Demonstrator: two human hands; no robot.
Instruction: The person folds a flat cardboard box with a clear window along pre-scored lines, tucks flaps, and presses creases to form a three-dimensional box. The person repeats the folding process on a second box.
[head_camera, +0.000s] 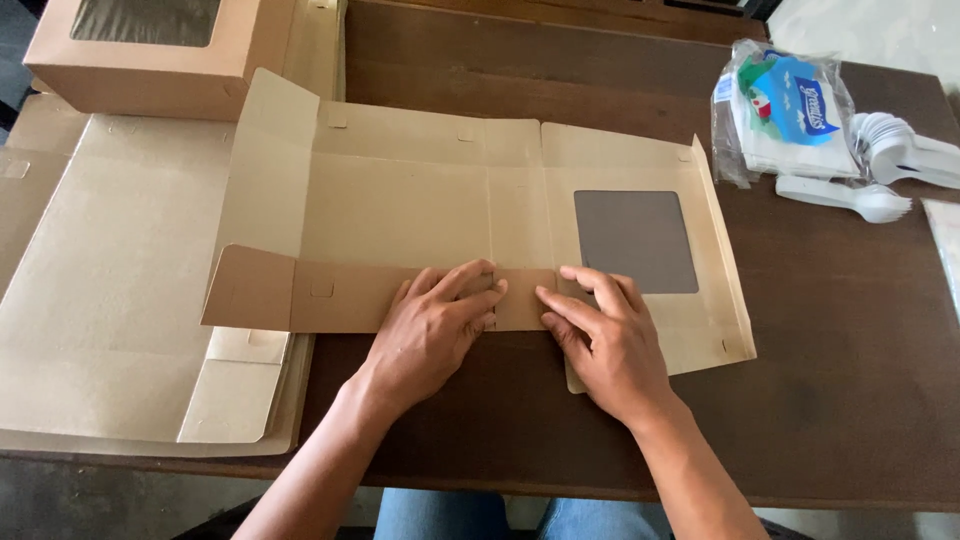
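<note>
Kraft-brown card, thin and light, makes up the unfolded box blank (430, 210) lying flat on the dark wooden table (840, 400). Along the blank's near edge a long side flap (340, 295) is folded up and over. The left hand (435, 335) lies flat on that flap, fingers spread and pressing, gripping nothing; the right hand (605, 345) presses beside it, fingers extended, just left of the blank's clear window panel (635, 240) — again holding nothing. Card like this should be stiff along its panels yet bend readily at the scored creases, so it is best pressed right at the fold lines. Left of the blank lies a stack of flat blanks (110, 300); beyond its far left corner sits an assembled box (150, 60) — right of it, a napkin packet (785, 110) and white plastic cutlery (880, 170)
</note>
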